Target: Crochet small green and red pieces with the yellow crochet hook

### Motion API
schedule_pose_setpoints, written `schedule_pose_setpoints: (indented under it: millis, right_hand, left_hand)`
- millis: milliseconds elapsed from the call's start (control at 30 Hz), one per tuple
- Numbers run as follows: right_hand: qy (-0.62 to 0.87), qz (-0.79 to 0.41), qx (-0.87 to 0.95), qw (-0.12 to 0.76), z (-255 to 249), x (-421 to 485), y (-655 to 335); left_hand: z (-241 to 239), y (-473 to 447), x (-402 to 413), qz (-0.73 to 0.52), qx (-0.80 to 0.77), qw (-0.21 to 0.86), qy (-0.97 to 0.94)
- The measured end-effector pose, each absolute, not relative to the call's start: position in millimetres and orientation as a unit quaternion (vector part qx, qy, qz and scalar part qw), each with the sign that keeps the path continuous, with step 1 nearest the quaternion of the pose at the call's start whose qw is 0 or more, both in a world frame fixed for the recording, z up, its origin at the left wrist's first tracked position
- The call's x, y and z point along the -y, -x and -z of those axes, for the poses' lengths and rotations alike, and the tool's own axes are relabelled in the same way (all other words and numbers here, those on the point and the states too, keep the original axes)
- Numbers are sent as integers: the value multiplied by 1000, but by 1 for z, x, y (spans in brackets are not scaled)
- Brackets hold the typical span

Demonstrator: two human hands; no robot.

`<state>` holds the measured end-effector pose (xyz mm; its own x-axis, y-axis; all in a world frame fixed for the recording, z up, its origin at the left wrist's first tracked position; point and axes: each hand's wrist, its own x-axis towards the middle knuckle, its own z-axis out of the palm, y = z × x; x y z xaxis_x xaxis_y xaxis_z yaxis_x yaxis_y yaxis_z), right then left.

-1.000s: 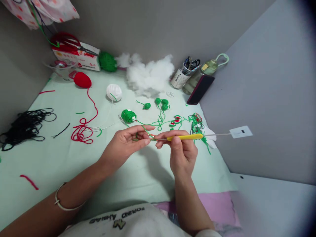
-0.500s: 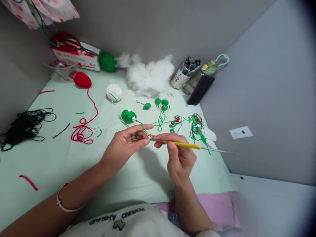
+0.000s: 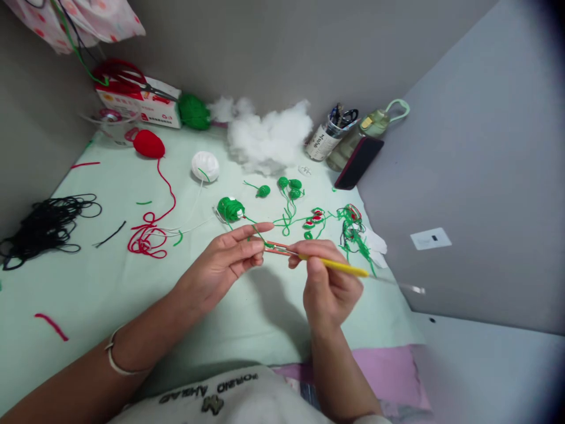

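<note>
- Pinching the green yarn [image 3: 258, 232] between thumb and fingertips, the left hand [image 3: 216, 262] holds its index finger out straight, apart from the thumb.
- Fingers of the right hand [image 3: 331, 291] are closed around the yellow handle of the hook [image 3: 344, 268], thumb pressed on it; one metal end sticks out to the right.
- An orange loop [image 3: 278, 245] spans the gap between the two hands, above the middle of the counter [image 3: 185, 335], with green yarn at its left end. The hook's working tip is too small to make out.
- Just beyond the left hand lies a green ball [image 3: 229, 209].
- Right of it are four green knobs [image 3: 295, 194], some red-and-green pieces [image 3: 314, 218] and a heap of scraps [image 3: 352, 229].
- At left: black cord [image 3: 48, 224], tangled red yarn [image 3: 145, 241], a red ball [image 3: 149, 144] and a white ball [image 3: 205, 166].
- Along the far side: a box [image 3: 159, 111] with scissors [image 3: 125, 76] on top, another green ball [image 3: 194, 112], white stuffing [image 3: 269, 135], a pen cup [image 3: 322, 143], a bottle [image 3: 374, 123] and a tilted phone [image 3: 359, 164].
- Grey walls enclose the counter; the right one [image 3: 485, 147] bears a white plate [image 3: 426, 239].
- A spotted cloth [image 3: 101, 20] hangs far left.
</note>
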<state>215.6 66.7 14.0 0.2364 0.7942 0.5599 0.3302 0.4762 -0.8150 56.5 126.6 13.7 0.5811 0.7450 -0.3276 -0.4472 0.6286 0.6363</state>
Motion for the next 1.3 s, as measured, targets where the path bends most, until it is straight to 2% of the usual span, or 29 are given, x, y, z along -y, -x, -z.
schedule_pose_setpoints:
  millis: [100,300,433,500,567,633,733,833,900,967,1033,1100,1233,1300]
  right_hand:
    - [470,-265,545,641,-18,-72,-213]
    - [470,-279,545,636,-16,-76,-208]
    - [495,-178,621,581,-12,-71,-208]
    - [501,-94,672,537,-10,-69,-208]
    - [495,-60,687,529,-8,-67,-209]
    - [489,-98,647,577,-9,-68,-211]
    - [489,-218,533,656,-13,-71,-215]
    - [488,-299,479,665,-14,-73,-214]
    - [500,-266,515,643,-11,-72,-211]
    - [511,-168,600,593,-6,-70,-208]
    - [510,-71,670,534,-3,-68,-207]
    - [506,-41,678,532,-3,-68,-209]
    - [508,-182,538,648,-11,-71,-215]
    - [508,-245,500,658,-13,-72,-215]
  left_hand:
    - [-16,-58,-125,-364,-295,833,-294]
    - [-17,-58,-123,-365,-308,807,-346]
    - [-13,-61,-122,-380,-325,799,-334]
    - [-11,-63,-121,-374,-316,819,-298]
    - [-10,-63,-122,-358,-302,844,-259]
    - [-9,-62,-123,-352,-295,856,-239]
    - [-9,-58,-125,-360,-299,847,-253]
    - [-11,-59,-123,-389,-316,814,-294]
    - [-12,-61,-119,-415,-332,782,-324]
    - [-12,-64,-116,-421,-338,775,-330]
    - [-11,-66,-115,-390,-324,808,-299]
    - [-10,-65,-117,-351,-302,850,-251]
    - [-9,-61,-124,-360,-296,855,-227]
    - [-10,-61,-123,-387,-313,825,-269]
